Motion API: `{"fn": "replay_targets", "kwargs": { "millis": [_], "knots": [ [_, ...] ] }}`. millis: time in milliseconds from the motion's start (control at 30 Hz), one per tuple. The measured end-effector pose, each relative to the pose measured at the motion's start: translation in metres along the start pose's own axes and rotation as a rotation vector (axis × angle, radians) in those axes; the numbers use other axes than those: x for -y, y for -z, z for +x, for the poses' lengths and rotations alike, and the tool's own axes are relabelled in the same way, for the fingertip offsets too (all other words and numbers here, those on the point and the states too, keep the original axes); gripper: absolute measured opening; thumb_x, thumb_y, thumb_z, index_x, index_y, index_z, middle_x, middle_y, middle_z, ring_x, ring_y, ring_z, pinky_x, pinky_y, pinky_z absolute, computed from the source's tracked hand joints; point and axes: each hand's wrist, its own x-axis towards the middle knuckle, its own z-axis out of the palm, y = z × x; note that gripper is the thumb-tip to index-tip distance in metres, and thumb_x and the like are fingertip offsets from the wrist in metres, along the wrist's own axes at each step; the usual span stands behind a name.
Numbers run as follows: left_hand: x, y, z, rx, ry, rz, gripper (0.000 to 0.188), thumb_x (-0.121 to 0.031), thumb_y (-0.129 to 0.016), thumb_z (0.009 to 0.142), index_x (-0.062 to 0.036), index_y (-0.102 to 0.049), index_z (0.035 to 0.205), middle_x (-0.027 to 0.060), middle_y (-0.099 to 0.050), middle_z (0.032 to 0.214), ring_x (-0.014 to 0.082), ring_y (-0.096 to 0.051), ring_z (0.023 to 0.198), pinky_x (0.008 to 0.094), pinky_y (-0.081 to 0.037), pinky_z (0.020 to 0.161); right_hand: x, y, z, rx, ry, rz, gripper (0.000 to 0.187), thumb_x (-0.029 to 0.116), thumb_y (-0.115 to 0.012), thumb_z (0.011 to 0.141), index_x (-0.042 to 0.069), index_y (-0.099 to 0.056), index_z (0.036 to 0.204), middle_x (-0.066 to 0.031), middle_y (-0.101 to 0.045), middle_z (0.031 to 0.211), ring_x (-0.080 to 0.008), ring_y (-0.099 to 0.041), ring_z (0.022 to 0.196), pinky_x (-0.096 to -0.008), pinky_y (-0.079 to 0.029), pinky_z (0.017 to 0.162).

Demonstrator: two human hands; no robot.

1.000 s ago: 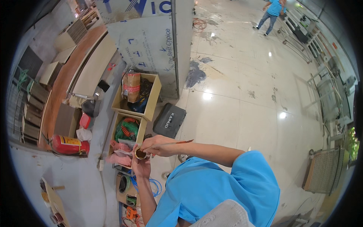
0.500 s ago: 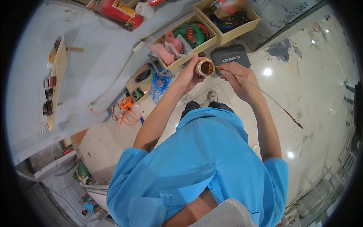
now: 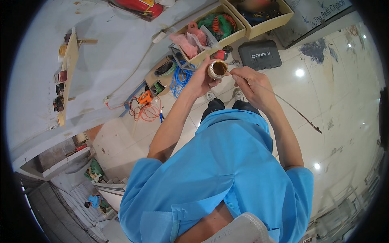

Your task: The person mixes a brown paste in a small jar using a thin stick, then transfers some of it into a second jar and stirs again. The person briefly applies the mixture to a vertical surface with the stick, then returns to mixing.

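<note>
My left hand is closed around a small, pale, stained jar with no lid on. Dark brown stuff shows inside its mouth, which faces up. Pinched in my right hand is a long thin rod; its far end, coated dark brown, points away to the lower right. The rod's near end is at my fingertips, close beside the jar's rim; I cannot tell whether it touches. Both hands are held out in front of me, above the floor.
A black tool case lies on the tiled floor beyond my hands. Wooden bins hold bags and coiled hoses. To the left are a blue hose, an orange power tool with its cord, and a wall shelf with several small jars. Someone in blue is far off.
The surroundings have shifted right in view while my hands stay nearly in place. The rod's coated end has moved slightly up and left. Both hands keep their hold.
</note>
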Motion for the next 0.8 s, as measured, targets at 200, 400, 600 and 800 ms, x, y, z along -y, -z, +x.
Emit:
{"fn": "replay_targets", "kwargs": {
  "millis": [200,400,600,800],
  "knots": [
    [0.006,0.001,-0.007,0.11,-0.108,-0.269,0.041,-0.041,-0.052,0.111,-0.0102,-0.063,0.136,0.0071,-0.073,0.116,0.0159,-0.064,0.087,0.0248,-0.05,0.069,0.001,-0.008,-0.011,-0.009,-0.015,0.086,0.022,0.003,-0.067,0.098,0.005,-0.071,0.12,-0.0159,-0.074,0.108,-0.0361,-0.073,0.091,-0.0424,-0.059,0.078],
    [0.014,0.002,-0.009,0.241,-0.085,-0.237,0.051,-0.053,-0.047,0.112,-0.0104,-0.063,0.136,0.0047,-0.07,0.104,0.0086,-0.056,0.074,0.0211,-0.042,0.057,0.0,-0.011,-0.011,-0.053,0.011,0.068,0.022,0.002,-0.067,0.098,0.006,-0.071,0.119,-0.0158,-0.074,0.106,-0.0366,-0.073,0.09,-0.0427,-0.059,0.077],
    [0.009,-0.003,-0.012,0.026,-0.095,-0.052,0.06,-0.066,-0.043,0.11,-0.0117,-0.064,0.126,0.0008,-0.065,0.092,0.0065,-0.048,0.065,0.0207,-0.035,0.053,-0.003,-0.011,-0.011,0.04,0.096,0.069,0.025,0.001,-0.066,0.097,0.006,-0.07,0.121,-0.0156,-0.073,0.105,-0.0367,-0.072,0.087,-0.044,-0.059,0.075],
    [0.002,-0.001,-0.009,0.052,0.006,0.012,0.068,-0.072,-0.041,0.107,-0.0108,-0.066,0.123,-0.0024,-0.057,0.083,0.006,-0.046,0.065,0.0222,-0.031,0.052,-0.007,-0.007,-0.002,0.005,0.1,0.035,0.025,0.002,-0.068,0.096,0.006,-0.07,0.121,-0.0152,-0.073,0.105,-0.0369,-0.072,0.089,-0.045,-0.059,0.075]
  ]
}}
